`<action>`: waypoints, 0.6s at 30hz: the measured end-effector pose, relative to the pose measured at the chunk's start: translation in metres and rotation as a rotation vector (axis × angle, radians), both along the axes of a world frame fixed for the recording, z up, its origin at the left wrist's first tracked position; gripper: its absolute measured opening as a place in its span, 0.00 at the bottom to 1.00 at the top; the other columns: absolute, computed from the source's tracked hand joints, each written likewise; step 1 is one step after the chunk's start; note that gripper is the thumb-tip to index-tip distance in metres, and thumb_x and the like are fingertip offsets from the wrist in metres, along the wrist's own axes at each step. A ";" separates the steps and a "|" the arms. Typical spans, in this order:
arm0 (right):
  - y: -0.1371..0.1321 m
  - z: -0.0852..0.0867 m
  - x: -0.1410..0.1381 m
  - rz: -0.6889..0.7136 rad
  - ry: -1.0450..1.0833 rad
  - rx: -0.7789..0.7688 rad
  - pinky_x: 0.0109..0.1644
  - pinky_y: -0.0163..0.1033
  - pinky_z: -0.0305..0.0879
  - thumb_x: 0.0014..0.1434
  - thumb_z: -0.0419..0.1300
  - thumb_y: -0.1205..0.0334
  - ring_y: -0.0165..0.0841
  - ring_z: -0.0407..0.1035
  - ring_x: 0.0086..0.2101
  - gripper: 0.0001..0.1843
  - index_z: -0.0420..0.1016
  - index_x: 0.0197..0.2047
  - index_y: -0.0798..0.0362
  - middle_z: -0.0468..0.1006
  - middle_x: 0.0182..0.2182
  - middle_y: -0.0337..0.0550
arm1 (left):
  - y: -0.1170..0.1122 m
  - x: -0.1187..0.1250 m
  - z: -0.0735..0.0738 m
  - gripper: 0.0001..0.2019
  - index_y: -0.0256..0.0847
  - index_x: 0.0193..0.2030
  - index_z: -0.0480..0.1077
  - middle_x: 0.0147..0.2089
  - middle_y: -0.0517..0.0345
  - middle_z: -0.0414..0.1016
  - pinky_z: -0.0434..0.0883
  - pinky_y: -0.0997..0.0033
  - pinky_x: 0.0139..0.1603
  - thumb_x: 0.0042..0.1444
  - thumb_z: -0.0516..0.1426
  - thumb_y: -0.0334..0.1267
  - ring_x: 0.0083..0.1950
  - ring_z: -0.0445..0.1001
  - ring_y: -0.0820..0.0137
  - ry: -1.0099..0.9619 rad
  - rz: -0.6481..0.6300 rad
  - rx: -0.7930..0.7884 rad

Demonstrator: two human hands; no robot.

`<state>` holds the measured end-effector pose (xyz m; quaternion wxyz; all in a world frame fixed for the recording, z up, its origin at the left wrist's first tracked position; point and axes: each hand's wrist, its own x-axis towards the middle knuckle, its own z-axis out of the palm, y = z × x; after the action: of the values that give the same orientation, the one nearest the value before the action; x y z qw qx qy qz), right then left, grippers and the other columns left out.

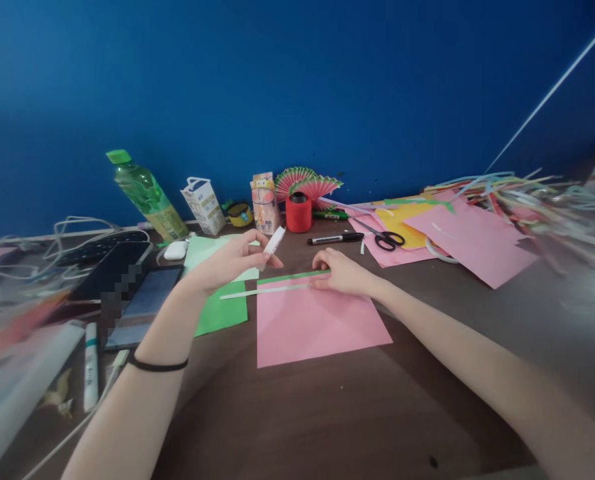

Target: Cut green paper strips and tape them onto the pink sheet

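Two bare forearms reach in from the near edge over a dark wooden table. Just beyond them a pink sheet lies flat, with a green sheet at its left. The right hand rests at the pink sheet's far edge, fingers flat and uncurled, pressing down a thin green paper strip; a pale strip lies just beside it. The left hand hovers above, thumb and fingers pinching a white glue stick. Farther off lie a black marker, scissors, a red cup and a green bottle.
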<state>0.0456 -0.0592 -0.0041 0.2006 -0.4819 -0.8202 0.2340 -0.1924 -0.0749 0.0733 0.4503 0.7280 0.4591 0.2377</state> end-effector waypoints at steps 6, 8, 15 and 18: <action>-0.003 0.013 -0.005 -0.180 0.320 0.083 0.36 0.39 0.60 0.55 0.51 0.59 0.32 0.64 0.30 0.08 0.65 0.28 0.53 0.70 0.28 0.40 | -0.003 0.006 -0.003 0.08 0.42 0.39 0.59 0.41 0.54 0.77 0.65 0.65 0.45 0.54 0.53 0.40 0.45 0.73 0.67 -0.097 -0.115 -0.034; -0.008 0.019 -0.008 -0.198 0.442 0.208 0.38 0.39 0.61 0.55 0.51 0.64 0.32 0.65 0.33 0.05 0.67 0.32 0.54 0.70 0.31 0.41 | -0.004 0.009 -0.004 0.08 0.42 0.38 0.58 0.42 0.53 0.77 0.65 0.66 0.45 0.55 0.53 0.41 0.46 0.73 0.67 -0.103 -0.144 -0.047; -0.024 0.033 -0.017 -0.028 0.611 0.261 0.47 0.43 0.64 0.54 0.52 0.69 0.33 0.65 0.44 0.21 0.65 0.52 0.47 0.65 0.48 0.45 | -0.013 0.022 0.000 0.08 0.42 0.36 0.56 0.42 0.52 0.76 0.65 0.69 0.38 0.55 0.51 0.42 0.44 0.73 0.66 0.006 -0.181 -0.059; -0.025 0.033 -0.018 0.034 0.601 0.249 0.53 0.45 0.61 0.54 0.52 0.71 0.34 0.63 0.49 0.21 0.67 0.51 0.47 0.66 0.48 0.45 | -0.013 0.024 -0.001 0.06 0.42 0.36 0.56 0.39 0.55 0.75 0.64 0.70 0.37 0.55 0.50 0.41 0.42 0.72 0.67 0.030 -0.202 -0.043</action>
<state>0.0277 -0.0840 0.0284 0.4872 -0.3493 -0.7546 0.2669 -0.1684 -0.0881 0.0720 0.4806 0.7642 0.3951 0.1700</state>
